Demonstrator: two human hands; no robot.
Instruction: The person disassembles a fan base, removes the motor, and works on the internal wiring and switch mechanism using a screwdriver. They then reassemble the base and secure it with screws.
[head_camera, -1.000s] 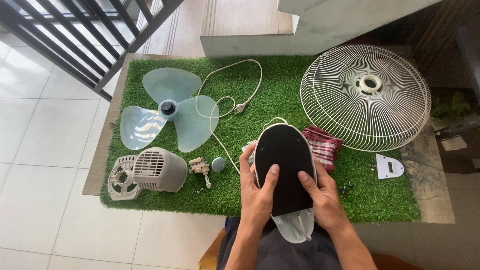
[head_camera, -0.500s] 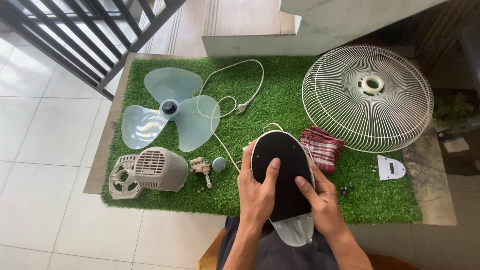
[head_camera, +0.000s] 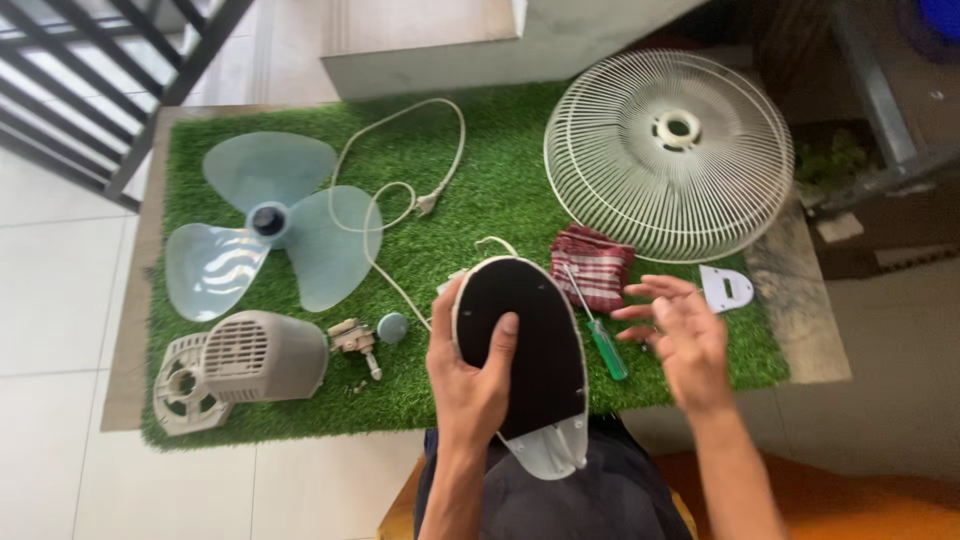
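Observation:
My left hand (head_camera: 468, 375) grips the left edge of a fan base (head_camera: 535, 350), an oval part with a black underside and a white rim, held tilted over my lap. My right hand (head_camera: 677, 335) is off the base, fingers spread, hovering above the green turf mat (head_camera: 480, 190) close to a green-handled screwdriver (head_camera: 602, 338). A red checked cloth (head_camera: 592, 265) lies just behind the screwdriver. A white power cord (head_camera: 400, 190) runs from the base across the mat.
On the mat lie a pale blue three-blade fan propeller (head_camera: 262, 235), a white wire fan guard (head_camera: 668, 150), a grey motor housing (head_camera: 262, 355), a round vent cover (head_camera: 185, 390), a small motor part (head_camera: 355, 340), a knob (head_camera: 392, 326) and a white bracket (head_camera: 725, 288).
My right hand has let go of the fan base and moved right, opening above the screwdriver. My left hand still holds the base. The view has shifted closer.

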